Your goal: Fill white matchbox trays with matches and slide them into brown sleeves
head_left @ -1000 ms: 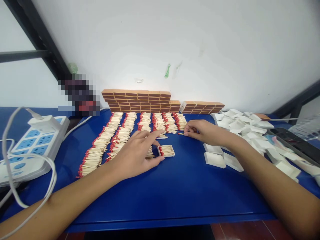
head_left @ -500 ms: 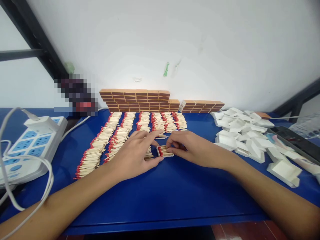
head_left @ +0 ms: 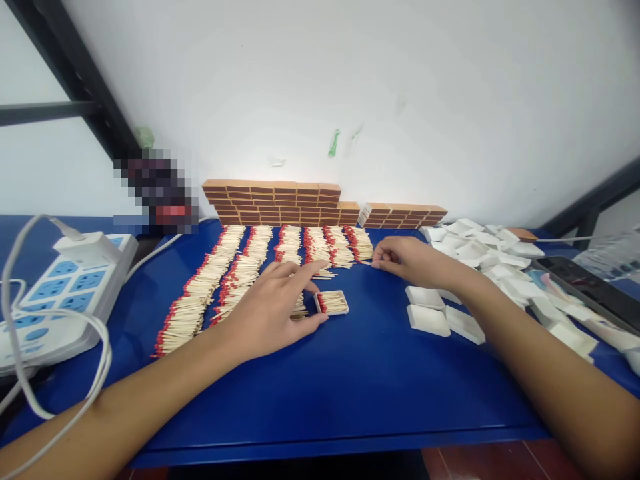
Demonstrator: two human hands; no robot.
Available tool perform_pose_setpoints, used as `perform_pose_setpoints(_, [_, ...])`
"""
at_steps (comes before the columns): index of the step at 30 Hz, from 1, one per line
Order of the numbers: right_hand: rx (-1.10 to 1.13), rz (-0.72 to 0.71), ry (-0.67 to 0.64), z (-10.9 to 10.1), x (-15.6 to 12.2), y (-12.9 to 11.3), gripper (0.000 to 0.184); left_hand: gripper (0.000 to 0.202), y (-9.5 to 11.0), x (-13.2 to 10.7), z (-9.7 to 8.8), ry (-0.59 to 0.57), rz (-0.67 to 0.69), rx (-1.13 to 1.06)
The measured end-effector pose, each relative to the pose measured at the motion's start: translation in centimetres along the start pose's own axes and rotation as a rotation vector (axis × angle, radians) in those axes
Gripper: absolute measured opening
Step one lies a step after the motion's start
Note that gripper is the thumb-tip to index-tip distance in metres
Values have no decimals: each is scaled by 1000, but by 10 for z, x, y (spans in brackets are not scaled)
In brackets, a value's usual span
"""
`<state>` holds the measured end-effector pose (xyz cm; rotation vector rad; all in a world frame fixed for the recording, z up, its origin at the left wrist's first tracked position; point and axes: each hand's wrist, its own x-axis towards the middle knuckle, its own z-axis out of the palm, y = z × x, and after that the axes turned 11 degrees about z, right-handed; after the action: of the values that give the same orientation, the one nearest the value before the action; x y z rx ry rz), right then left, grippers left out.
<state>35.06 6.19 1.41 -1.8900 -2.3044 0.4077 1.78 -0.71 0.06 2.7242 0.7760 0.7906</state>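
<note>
My left hand rests on the blue table, thumb and forefinger against the left side of a small white tray of matches. My right hand is farther back, its fingers pinched at the right end of the rows of red-tipped matches. Whether a match is between the fingertips I cannot make out. The match rows run from near my left hand back toward the wall.
Stacked brown matchbox sleeves line the wall. A heap of empty white trays lies at the right, three nearer the middle. A white power strip with cables is at the left; a dark phone at the far right.
My right hand left the filled tray and moved back and right to the end of the match rows. My left hand stayed at the tray.
</note>
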Motion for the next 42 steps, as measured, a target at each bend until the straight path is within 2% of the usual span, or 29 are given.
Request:
perform_pose_setpoints(5, [28, -29, -59, -2, -5, -5, 23, 70, 1, 1, -1, -7, -4, -8])
perform_pose_setpoints(11, [31, 6, -56, -12, -9, -2, 22, 70, 0, 1, 0, -3, -9, -4])
perform_pose_setpoints(16, [25, -9, -124, -12, -9, 0, 21, 70, 1, 2, -1, -13, -6, -5])
perform_pose_setpoints(23, [14, 8, -86, -8, -7, -4, 26, 71, 0, 0, 0, -9, -14, -7])
perform_pose_setpoints(30, [-13, -12, -108, -7, -10, -6, 25, 71, 0, 1, 0, -7, -11, 3])
perform_pose_setpoints(33, [28, -62, -66, -10, -17, -20, 27, 71, -1, 1, 0, 0, -10, 11])
perform_pose_setpoints(36, [88, -146, -21, -10, -29, -43, 28, 71, -1, 0, 0, -1, -16, 10])
perform_pose_setpoints(42, [127, -274, -14, 9, -48, -83, 19, 74, -1, 1, 1, 12, 5, 6])
